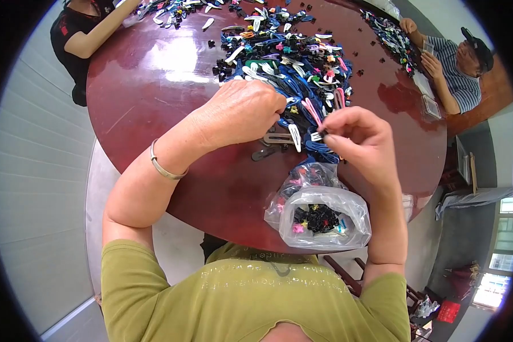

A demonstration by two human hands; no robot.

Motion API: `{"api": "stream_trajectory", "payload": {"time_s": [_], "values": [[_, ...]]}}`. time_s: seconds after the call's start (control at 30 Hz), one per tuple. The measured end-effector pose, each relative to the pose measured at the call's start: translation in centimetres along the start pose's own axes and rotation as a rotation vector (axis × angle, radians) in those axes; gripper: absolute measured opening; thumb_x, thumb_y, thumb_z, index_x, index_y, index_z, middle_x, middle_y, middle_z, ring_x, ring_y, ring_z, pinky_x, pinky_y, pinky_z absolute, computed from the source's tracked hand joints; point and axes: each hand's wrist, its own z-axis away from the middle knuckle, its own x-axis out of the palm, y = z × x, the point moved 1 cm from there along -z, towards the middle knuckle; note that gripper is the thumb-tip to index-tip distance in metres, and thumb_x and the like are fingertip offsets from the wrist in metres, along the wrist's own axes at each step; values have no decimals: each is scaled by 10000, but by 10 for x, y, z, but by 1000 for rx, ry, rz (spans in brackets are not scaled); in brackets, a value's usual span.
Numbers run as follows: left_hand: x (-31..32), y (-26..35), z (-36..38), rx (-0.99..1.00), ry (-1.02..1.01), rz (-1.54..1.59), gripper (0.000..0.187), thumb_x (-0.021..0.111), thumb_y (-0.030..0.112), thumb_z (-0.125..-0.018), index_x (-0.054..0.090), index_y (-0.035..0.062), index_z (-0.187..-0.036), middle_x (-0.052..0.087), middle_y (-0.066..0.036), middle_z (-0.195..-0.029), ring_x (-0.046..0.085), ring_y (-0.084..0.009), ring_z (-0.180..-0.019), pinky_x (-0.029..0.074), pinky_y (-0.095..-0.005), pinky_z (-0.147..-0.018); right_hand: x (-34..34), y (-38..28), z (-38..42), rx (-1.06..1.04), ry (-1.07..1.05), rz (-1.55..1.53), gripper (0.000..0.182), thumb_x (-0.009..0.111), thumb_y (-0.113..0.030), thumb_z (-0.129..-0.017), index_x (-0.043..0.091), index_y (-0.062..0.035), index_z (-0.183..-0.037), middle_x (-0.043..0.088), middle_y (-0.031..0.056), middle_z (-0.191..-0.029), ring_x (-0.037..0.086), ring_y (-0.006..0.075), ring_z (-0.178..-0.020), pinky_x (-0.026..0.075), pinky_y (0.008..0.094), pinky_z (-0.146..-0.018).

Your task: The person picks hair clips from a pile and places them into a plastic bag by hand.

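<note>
A long heap of mixed hair clips (290, 51) in black, white, blue and pink runs down the table. My left hand (251, 108) is closed at the heap's near left side; its fingertips and anything in them are hidden. On the right, my right hand (365, 139) pinches a small black hair clip (324, 134) between thumb and fingers. Beside those fingertips are a pink snap clip (312, 112) and a white snap clip (294, 137). Below my hands, an open clear plastic bag (356, 219) holds black clips and a few coloured ones.
A person in black (80, 43) sits at the far left of the round red table (137, 108). At the right, another person in a striped shirt (464, 91) works by a second pile of clips (390, 40). A clear plastic case (431, 106) lies near that edge.
</note>
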Motion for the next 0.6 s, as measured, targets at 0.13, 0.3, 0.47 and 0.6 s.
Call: {"api": "stream_trajectory", "payload": {"time_s": [0.13, 0.3, 0.47, 0.6], "values": [[2, -3, 0, 45, 29, 32, 99, 669, 109, -801, 705, 46, -869, 677, -116, -816, 663, -328, -781, 532, -416, -676, -15, -28, 17, -179, -345, -260, 202, 759, 65, -660, 705, 7, -846, 690, 90, -834, 583, 98, -696, 426, 211, -591], [8, 4, 0, 187, 6, 155, 87, 669, 103, -793, 709, 60, -856, 657, -107, -777, 655, -314, -745, 522, -414, -653, -12, -42, 17, -175, -461, 99, 175, 825, -21, -667, 731, -6, -814, 680, 62, -746, 574, 81, -602, 409, 224, -509], [9, 8, 1, 227, -93, 164, 81, 668, 101, -782, 711, 64, -841, 650, -100, -763, 648, -316, -721, 513, -415, -641, 2, -5, 6, -137, -170, 390, 120, 757, -6, -753, 719, -18, -866, 642, 31, -774, 579, 78, -636, 438, 235, -555], [10, 8, 2, 234, -124, 163, 66, 663, 97, -779, 698, 55, -814, 647, -108, -755, 645, -326, -716, 511, -420, -642, 15, 11, -1, -210, -216, 527, 148, 752, -34, -760, 715, -46, -903, 634, 57, -834, 625, 177, -687, 489, 291, -610]]}}
